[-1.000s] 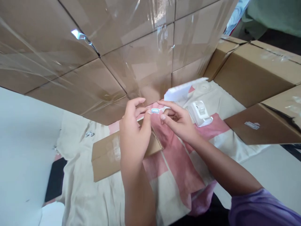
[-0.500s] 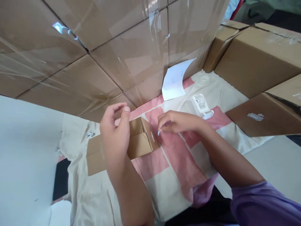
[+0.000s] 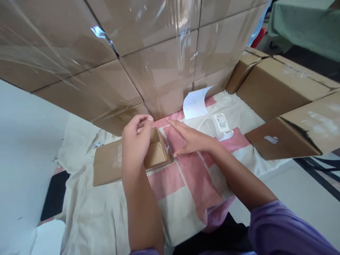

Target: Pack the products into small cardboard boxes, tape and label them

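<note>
A small cardboard box (image 3: 158, 159) lies open on the pink and cream patchwork cloth (image 3: 170, 184), its long flap (image 3: 106, 166) spread to the left. My left hand (image 3: 136, 136) hovers over the box's left part, thumb and forefinger pinched together. Whatever the pinch holds, if anything, is too small to make out. Beside the box's right end, my right hand (image 3: 190, 138) is open, fingers stretched forward and thumb apart. A shiny bit of clear tape (image 3: 167, 149) shows on that end wall, close to the right thumb. Part of the box is hidden behind my left hand.
A white tape dispenser (image 3: 221, 128) stands right of my right hand. Behind it, a curved paper sheet (image 3: 196, 103) leans against stacked, taped cartons (image 3: 170, 71). More cartons (image 3: 273, 86) stand at the right. A tape roll (image 3: 226, 100) lies at the back.
My right hand has opened from a pinch that held a small whitish strip, and it is now closer to the box's end wall. My left hand's thumb and forefinger have closed together. The view has shifted.
</note>
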`<state>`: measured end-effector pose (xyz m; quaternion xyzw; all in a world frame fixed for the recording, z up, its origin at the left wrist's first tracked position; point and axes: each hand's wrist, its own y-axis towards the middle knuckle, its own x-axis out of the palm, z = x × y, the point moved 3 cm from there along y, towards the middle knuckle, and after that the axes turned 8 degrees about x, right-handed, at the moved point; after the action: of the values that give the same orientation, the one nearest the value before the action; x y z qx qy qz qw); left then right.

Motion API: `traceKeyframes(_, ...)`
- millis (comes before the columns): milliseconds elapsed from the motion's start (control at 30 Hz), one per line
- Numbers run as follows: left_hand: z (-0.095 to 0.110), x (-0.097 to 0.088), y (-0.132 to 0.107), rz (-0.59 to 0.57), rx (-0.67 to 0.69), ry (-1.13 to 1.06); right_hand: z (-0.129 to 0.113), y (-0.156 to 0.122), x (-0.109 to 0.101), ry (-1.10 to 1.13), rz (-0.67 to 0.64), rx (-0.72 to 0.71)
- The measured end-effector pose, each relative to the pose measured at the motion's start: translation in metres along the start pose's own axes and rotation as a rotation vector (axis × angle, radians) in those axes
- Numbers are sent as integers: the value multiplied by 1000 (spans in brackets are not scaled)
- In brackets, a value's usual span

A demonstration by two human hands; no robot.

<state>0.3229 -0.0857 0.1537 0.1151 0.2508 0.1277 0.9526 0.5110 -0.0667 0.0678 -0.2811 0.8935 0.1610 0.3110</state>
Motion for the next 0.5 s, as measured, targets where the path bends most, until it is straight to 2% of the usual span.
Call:
traceKeyframes(67,-1,0,2,-14,26,-24,-12,4,11,75,-52,-122)
traceKeyframes(133,5,-3,0,-3,68,-37,-28,7,25,123,-24,-191)
traceKeyframes(200,22,-13,-9,57,128,-20,-44,1,33,134,46,-221)
traceKeyframes(267,43,-28,-24,136,217,26,-54,-23,28,111,114,-214)
traceKeyframes(300,54,-36,-32,169,264,36,-58,-44,21,92,151,-184)
traceKeyframes(367,67,-48,-42,209,333,15,-65,-107,3,41,253,-63)
traceKeyframes(433,67,-52,-43,218,341,-44,-74,-192,-13,-55,403,110)
traceKeyframes(500,55,-44,-33,195,302,-95,-83,-290,-22,-212,601,418)
